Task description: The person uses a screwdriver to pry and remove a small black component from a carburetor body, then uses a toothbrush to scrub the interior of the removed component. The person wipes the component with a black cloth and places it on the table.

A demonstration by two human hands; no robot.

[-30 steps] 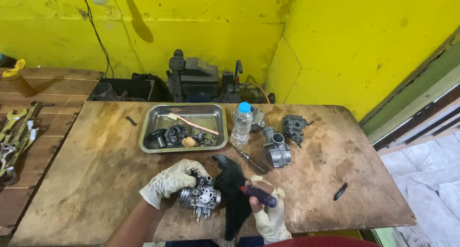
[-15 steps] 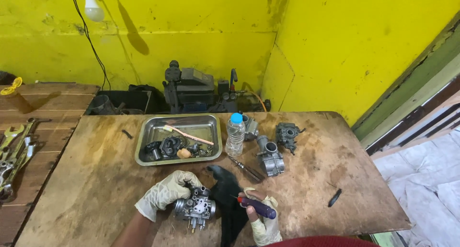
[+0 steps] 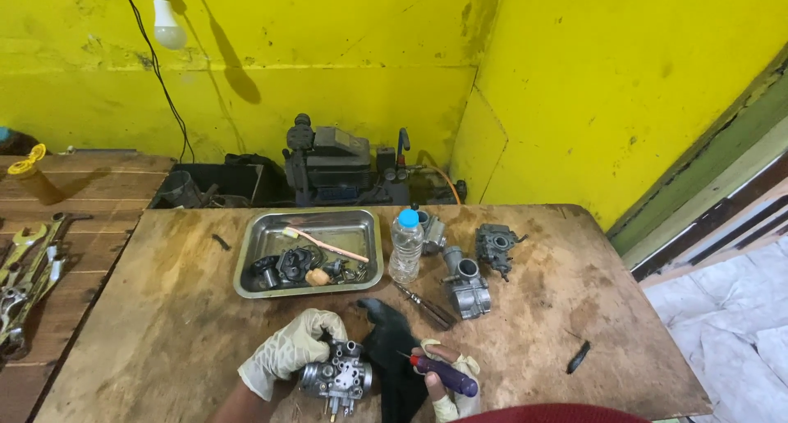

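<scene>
My left hand [image 3: 289, 351], in a pale work glove, grips a grey metal carburetor [image 3: 336, 380] at the near edge of the wooden table [image 3: 164, 324]. My right hand [image 3: 447, 384], gloved too, holds a screwdriver with a purple handle [image 3: 443, 375]; its thin tip points left toward the carburetor. A black rag [image 3: 392, 349] lies between the two hands.
A steel tray [image 3: 254, 246] with small dark parts and a toothbrush sits mid-table. Beside it stand a clear water bottle [image 3: 405, 244] and two more carburetors [image 3: 465, 282] [image 3: 496, 246]. Small screwdrivers [image 3: 427, 306] lie near the rag. Wrenches [image 3: 25, 267] rest at far left. A dark machine [image 3: 328, 164] stands behind the table.
The camera has tilted up, so the table and hands sit lower in view. Both hands keep their hold on the carburetor and the screwdriver.
</scene>
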